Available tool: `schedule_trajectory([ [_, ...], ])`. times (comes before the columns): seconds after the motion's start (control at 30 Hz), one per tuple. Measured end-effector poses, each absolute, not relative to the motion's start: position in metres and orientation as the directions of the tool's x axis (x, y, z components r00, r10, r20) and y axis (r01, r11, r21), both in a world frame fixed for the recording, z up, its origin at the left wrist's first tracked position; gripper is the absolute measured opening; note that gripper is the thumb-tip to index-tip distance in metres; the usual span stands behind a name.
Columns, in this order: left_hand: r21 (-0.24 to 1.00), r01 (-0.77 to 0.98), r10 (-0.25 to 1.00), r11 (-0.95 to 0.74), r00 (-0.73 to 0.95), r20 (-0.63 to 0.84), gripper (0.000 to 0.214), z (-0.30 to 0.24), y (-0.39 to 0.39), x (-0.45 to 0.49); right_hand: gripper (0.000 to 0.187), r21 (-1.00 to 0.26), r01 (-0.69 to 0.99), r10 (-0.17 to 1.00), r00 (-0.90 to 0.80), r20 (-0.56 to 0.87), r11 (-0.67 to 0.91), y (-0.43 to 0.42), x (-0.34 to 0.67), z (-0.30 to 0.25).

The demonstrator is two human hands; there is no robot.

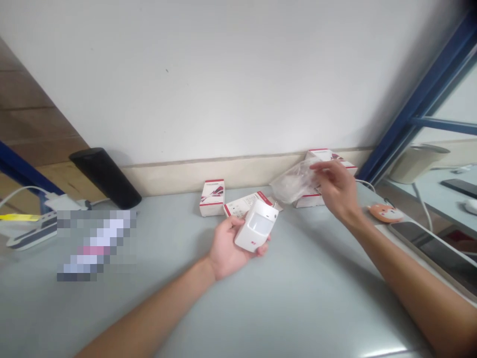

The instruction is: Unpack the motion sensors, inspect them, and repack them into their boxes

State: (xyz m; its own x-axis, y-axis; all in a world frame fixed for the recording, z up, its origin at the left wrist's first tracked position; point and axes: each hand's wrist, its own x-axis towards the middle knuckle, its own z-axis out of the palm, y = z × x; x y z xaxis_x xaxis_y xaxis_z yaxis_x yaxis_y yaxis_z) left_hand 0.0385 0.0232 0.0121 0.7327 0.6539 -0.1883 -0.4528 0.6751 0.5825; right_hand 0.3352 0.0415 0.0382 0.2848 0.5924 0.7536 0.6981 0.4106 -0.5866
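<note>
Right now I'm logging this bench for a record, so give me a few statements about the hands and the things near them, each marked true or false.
1. The left hand holds a white sensor unit. True.
2. The right hand lies flat on the table. False: it is raised above the table and pinches a clear plastic bag.
3. A black cylinder is at the left, near the wall. True.
4. The red-and-white boxes are stacked in the left hand. False: they sit on the table along the wall, beyond both hands.
</note>
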Motion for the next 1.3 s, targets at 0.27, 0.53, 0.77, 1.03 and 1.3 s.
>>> schedule_trajectory([
  [0.27,0.599,-0.451,0.648,0.662,0.746,-0.154,0.036,0.013,0.023,0.039,0.021,-0.722,0.502,0.658,0.342,0.671,0.476,0.043,0.327,0.033],
  [0.53,0.617,-0.427,0.634,0.662,0.758,-0.156,0.040,0.011,0.023,0.037,0.017,-0.703,0.498,0.688,0.255,0.679,0.508,0.040,0.310,0.026],
  [0.77,0.615,-0.422,0.636,0.666,0.753,-0.172,0.041,0.014,0.022,0.037,0.027,-0.390,0.813,0.700,-0.030,0.713,0.432,0.031,0.302,0.028],
  [1.03,0.648,-0.440,0.662,0.622,0.738,-0.133,0.039,0.013,0.021,0.040,0.020,-0.377,0.818,0.702,-0.046,0.710,0.435,0.021,0.286,0.041],
  [1.3,0.665,-0.427,0.679,0.612,0.715,-0.167,0.042,0.013,0.021,0.040,0.019,-0.611,0.612,0.840,-0.177,0.514,0.502,0.012,0.265,0.037],
])
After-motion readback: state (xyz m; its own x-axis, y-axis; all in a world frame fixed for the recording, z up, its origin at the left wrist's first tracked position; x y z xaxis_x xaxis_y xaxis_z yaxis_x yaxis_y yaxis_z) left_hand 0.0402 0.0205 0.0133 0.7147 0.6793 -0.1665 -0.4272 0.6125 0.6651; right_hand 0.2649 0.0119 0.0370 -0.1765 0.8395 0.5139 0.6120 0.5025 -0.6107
